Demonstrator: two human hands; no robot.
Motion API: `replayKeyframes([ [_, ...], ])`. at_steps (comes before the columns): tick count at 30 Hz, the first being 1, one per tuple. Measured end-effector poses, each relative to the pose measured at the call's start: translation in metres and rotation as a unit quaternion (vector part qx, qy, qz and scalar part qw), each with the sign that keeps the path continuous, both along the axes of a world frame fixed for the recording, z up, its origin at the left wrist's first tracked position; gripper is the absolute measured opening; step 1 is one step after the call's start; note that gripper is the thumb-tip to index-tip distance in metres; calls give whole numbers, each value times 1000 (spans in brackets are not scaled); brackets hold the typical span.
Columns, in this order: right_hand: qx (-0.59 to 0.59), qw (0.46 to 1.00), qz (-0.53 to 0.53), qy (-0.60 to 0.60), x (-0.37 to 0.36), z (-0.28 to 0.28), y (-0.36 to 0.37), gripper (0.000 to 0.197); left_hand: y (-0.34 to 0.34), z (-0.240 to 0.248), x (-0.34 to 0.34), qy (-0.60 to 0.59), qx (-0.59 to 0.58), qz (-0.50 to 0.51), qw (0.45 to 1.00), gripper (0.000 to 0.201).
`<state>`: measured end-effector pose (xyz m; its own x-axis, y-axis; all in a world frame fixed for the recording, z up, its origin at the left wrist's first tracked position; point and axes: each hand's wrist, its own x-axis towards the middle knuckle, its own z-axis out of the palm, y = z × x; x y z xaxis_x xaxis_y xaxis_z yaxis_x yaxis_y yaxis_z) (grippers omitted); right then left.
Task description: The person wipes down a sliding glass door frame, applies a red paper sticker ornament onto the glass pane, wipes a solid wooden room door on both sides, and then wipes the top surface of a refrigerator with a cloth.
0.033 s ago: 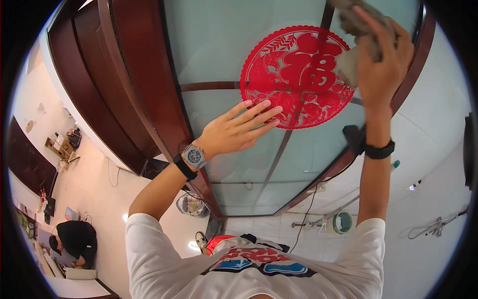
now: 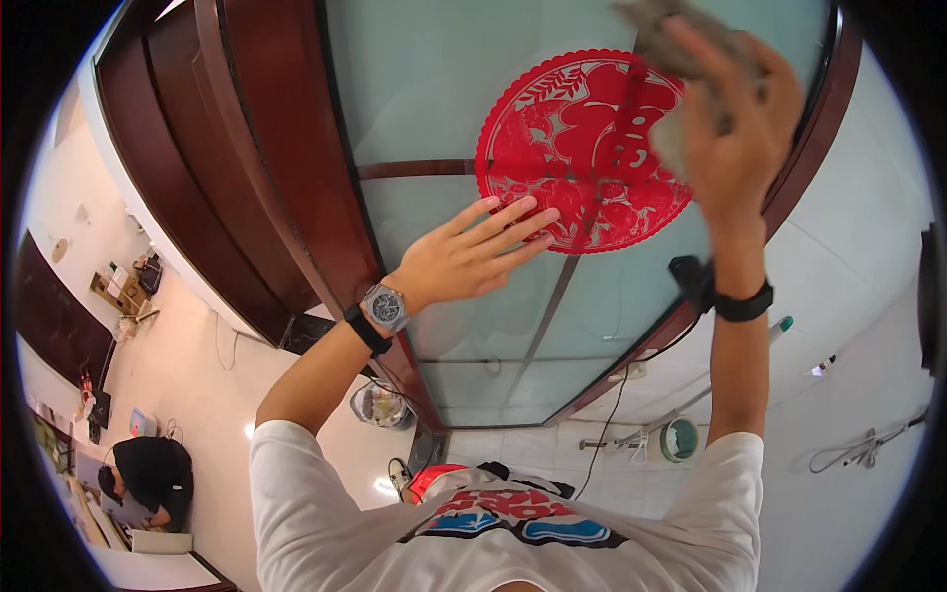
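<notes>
A round red paper-cut decoration (image 2: 538,128) with a scalloped edge is on the frosted glass panel (image 2: 414,89) in front of me. My left hand (image 2: 473,252) lies flat with its fingers spread, the fingertips touching the decoration's lower left part. Over the upper right of the decoration, my right hand (image 2: 745,148) grips a greyish-brown cloth (image 2: 676,35), bunched between the fingers and blurred by motion. Part of the cloth and the hand cover the decoration's right side. A watch (image 2: 385,308) and a black band are on my left wrist, another black band on my right.
Dark reddish-brown wooden frame (image 2: 281,138) borders the glass on the left. A black cable (image 2: 619,405) hangs below my right wrist. Lower down are a bagged bin (image 2: 382,403) and a green bucket (image 2: 679,441). At the far left, a person in black (image 2: 153,479) bends over.
My right hand has shifted a little left with the cloth, covering more of the decoration's right side. My left hand stays in place.
</notes>
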<state>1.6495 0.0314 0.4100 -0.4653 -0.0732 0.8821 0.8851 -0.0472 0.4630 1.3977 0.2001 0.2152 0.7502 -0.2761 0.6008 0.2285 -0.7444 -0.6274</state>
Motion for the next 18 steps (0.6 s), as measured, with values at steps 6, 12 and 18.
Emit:
replayKeyframes([
  [6,-156,984,17,-84,-67,-61,36,47,27,-26,-2,22,-29,-38,999,73],
  [12,-119,991,-52,-43,-28,-2,18,47,-8,6,11,18,-16,-5,1000,69],
  [18,71,993,-66,66,53,34,-32,34,-12,3,11,-3,-35,-6,999,72],
])
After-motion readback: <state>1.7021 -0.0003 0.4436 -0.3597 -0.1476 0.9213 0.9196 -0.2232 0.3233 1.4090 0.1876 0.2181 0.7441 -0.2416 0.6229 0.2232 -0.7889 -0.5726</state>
